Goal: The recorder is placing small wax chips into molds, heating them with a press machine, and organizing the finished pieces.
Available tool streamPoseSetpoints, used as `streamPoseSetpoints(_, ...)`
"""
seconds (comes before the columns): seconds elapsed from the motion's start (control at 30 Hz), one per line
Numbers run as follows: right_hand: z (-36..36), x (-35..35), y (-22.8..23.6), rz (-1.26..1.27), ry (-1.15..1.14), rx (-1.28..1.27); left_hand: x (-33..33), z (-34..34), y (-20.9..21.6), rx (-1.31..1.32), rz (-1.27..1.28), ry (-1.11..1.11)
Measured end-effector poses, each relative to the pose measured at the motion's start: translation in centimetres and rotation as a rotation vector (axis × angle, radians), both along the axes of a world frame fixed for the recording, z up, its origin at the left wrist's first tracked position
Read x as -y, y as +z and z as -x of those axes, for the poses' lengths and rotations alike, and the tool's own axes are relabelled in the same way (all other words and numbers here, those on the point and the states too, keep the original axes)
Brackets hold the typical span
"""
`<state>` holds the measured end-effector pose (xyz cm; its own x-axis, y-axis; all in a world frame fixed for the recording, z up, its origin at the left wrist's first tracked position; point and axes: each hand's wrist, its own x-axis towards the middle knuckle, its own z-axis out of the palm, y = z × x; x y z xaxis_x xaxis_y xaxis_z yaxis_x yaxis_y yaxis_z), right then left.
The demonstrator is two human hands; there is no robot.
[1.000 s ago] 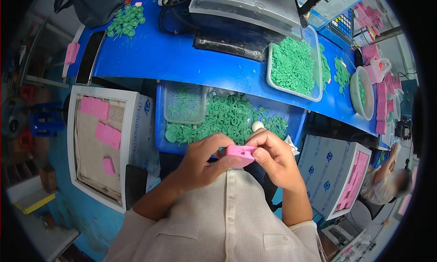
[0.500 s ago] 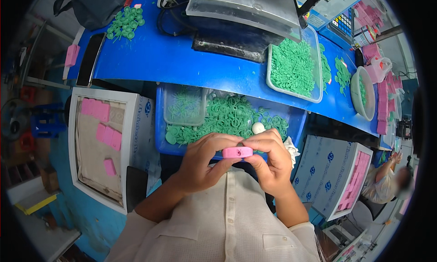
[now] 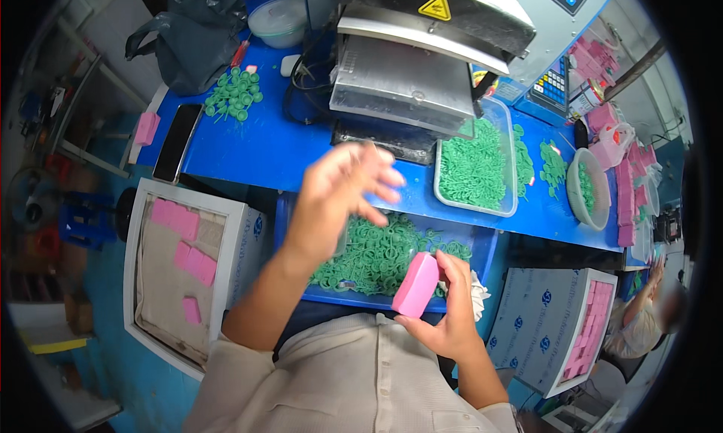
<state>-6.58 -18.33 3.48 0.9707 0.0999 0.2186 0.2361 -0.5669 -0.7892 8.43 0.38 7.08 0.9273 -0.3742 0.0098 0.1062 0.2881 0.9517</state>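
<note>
A pink block [image 3: 416,285] with rounded edges stands tilted in my right hand [image 3: 456,312], between thumb and fingers, over the front of a blue tray [image 3: 489,245]. Loose green ring-shaped plastic pieces [image 3: 369,256] fill that tray. My left hand [image 3: 335,196] is lifted off the block, over the tray's far left side and the edge of the blue table. Its fingers are apart and blurred, and nothing shows in them. A clear tub [image 3: 516,188] of green pieces stands on the table, beyond my right hand.
A metal machine [image 3: 407,79] stands on the blue table [image 3: 271,158]. A phone [image 3: 178,143] and green pieces [image 3: 234,94] lie left. At floor level, a white-framed box [image 3: 226,241] with pink blocks is left; another box [image 3: 538,320] of pink blocks is right. A co-worker [image 3: 636,327] sits far right.
My left hand has let go of the pink block and moved up toward the machine. My right hand keeps the block, now turned on end. The view has shifted, showing more of the machine.
</note>
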Motion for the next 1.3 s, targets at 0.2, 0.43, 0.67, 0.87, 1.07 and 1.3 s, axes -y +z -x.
streamPoseSetpoints(0.2,1.0,1.7,-0.2,-0.541,0.073,-0.140,0.1,-4.6,1.9,-0.052,0.147,0.061)
streamPoseSetpoints(0.43,0.4,4.1,2.8,-0.860,-0.167,-0.037,-4.4,-0.6,0.7,-0.133,0.253,-0.384)
streamPoseSetpoints(0.67,-1.8,3.2,6.9,-0.787,0.308,-0.218,-10.1,9.4,-1.8,-0.308,0.117,-0.369)
streamPoseSetpoints(0.87,-7.7,-1.2,4.3,-0.081,0.435,-0.132,-8.9,10.4,-3.8,-0.507,-0.052,-0.286)
streamPoseSetpoints(1.07,-8.0,-2.4,0.6,0.170,0.315,0.085,-10.3,11.8,-6.3,-0.595,0.015,-0.426)
streamPoseSetpoints(1.3,-5.8,-1.7,1.6,0.197,0.245,0.152,-10.3,12.6,-7.1,-0.473,-0.207,-0.666)
